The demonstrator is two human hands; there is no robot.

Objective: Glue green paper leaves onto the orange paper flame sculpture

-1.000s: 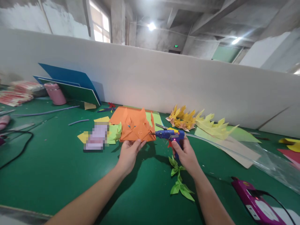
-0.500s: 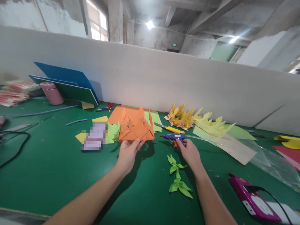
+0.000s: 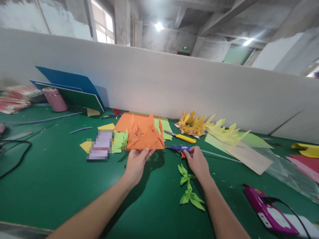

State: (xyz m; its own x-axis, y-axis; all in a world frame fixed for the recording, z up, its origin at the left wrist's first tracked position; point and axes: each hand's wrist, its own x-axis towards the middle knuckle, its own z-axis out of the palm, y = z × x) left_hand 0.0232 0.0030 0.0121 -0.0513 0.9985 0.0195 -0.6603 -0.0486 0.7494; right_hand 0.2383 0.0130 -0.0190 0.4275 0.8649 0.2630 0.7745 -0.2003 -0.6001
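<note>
Between the thumb and fingers of my left hand [image 3: 137, 162] is a folded orange paper piece [image 3: 146, 141] with upright pointed tips, held by its lower edge above the table. My right hand [image 3: 198, 161] is closed round a blue glue gun [image 3: 179, 148] with an orange trigger; its nozzle points left, close to the orange paper's lower right corner. I cannot tell whether the nozzle touches the paper. A clear glue stick [image 3: 221, 156] sticks out of the gun's back end. Below the gun lie green folded paper leaves [image 3: 189, 191] on the green table [image 3: 149, 205].
A yellow utility knife [image 3: 185, 138] lies just behind the gun. Folded yellow and orange paper rings [image 3: 191, 124] stand by the white partition. At left are a blurred phone-like object [image 3: 101, 146] and a pink bottle [image 3: 55, 99]. A magenta device [image 3: 270, 210] with a cord sits front right.
My right hand has moved slightly left and down with the glue gun, bringing its nozzle nearer to the orange paper. My left hand and the paper have hardly moved.
</note>
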